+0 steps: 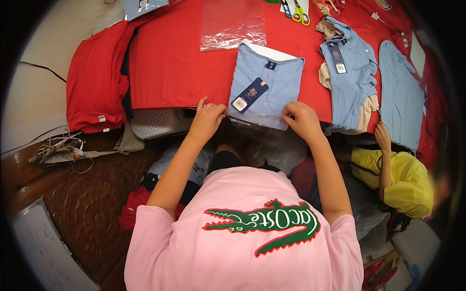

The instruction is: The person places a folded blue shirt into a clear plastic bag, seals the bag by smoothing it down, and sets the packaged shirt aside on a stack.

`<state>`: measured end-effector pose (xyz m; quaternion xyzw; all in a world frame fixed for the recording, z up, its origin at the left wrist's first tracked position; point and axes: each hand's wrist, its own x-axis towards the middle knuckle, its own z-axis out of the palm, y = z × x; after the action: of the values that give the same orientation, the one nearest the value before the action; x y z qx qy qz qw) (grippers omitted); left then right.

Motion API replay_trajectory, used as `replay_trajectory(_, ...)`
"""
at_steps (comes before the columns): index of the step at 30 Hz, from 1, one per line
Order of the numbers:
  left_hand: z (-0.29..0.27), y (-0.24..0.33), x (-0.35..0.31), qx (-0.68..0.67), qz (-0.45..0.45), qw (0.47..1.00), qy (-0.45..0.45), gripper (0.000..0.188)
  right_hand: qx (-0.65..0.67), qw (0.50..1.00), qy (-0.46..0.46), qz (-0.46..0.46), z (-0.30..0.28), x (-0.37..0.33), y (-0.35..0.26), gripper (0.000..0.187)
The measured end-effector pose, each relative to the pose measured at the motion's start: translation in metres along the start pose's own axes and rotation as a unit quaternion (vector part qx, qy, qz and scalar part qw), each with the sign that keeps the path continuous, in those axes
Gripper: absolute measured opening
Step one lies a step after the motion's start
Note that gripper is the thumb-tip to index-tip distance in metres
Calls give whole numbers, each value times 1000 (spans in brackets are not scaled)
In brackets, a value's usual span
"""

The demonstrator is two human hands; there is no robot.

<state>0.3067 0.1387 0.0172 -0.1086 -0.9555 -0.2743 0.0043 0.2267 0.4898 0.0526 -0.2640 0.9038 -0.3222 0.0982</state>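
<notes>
A folded light blue shirt point(284, 77) with buttons lies in front of me on the red-covered table, its lower end at the near edge. A navy hang tag point(250, 95) rests on its front. Clear plastic bag film point(241, 124) shows along that lower end; how far up it reaches is hard to see. My left hand point(208, 119) is closed at the shirt's lower left, pinching the film's edge, with the index finger raised. At the lower right corner, my right hand point(303, 120) pinches the film between thumb and fingers.
Beyond the shirt lies a flat clear plastic bag point(233, 26). Yellow-green scissors point(301, 15) are at the back. Red folded garments point(97, 80) hang at the left edge. More blue garments point(357, 89) lie to the right, where a person in yellow point(407, 179) has a hand at the table edge.
</notes>
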Motion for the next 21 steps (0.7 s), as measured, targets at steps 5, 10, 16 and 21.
replay_trajectory(5, -22, -9, 31, 43, 80, 996, -11, 9, 23, 999, 4, 31, 2, -4, 1, 13)
replay_trajectory(10, -51, 12, 51, 71, 185, 980, -5, 10, 58, 997, 18, 41, 5, -12, 2, 11)
replay_trajectory(16, -48, 10, 61, 63, 261, 960, -78, 13, 91, 996, -5, 8, -2, -18, 3, 15)
replay_trajectory(21, -41, 9, 72, 67, 318, 941, -94, 8, 146, 986, -64, 46, -16, -22, 2, 16)
